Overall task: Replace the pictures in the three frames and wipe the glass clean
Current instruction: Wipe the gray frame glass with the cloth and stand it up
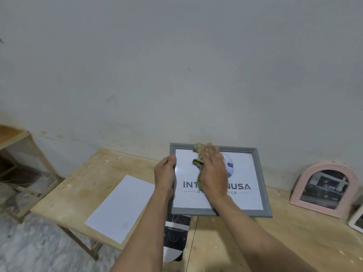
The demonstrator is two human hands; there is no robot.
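Grey-framed picture frame [217, 212] lies flat on the wooden bench [82, 189], near the wall, holding a white print with a logo and dark lettering under the glass. Right hand [213, 169] lies palm-down on the glass with a green cloth [197, 161] under it; fingers [211, 152] are straight and close together, pressing the cloth flat rather than gripping it, which likely spreads pressure evenly for wiping. Left hand [165, 173] grips the left edge of the frame, fingers curled round the moulding, thumb side toward the glass; judged purpose is to stop the frame sliding on the bench under the wiping strokes. Cloth sits at the far centre of the glass, partly over the frame's far rail. Blank white sheet [120, 209] lies on the bench to the left of the frame, apart from it. A dark printed picture [175, 232] juts out from under the frame's near edge, overhanging the bench gap. Pink arched frame [324, 190] leans against the wall on the right, with a picture in it; a white frame corner [356, 222] shows at the far right edge. Judgement: wiping step in hand on this frame; state of the other two cannot be told.
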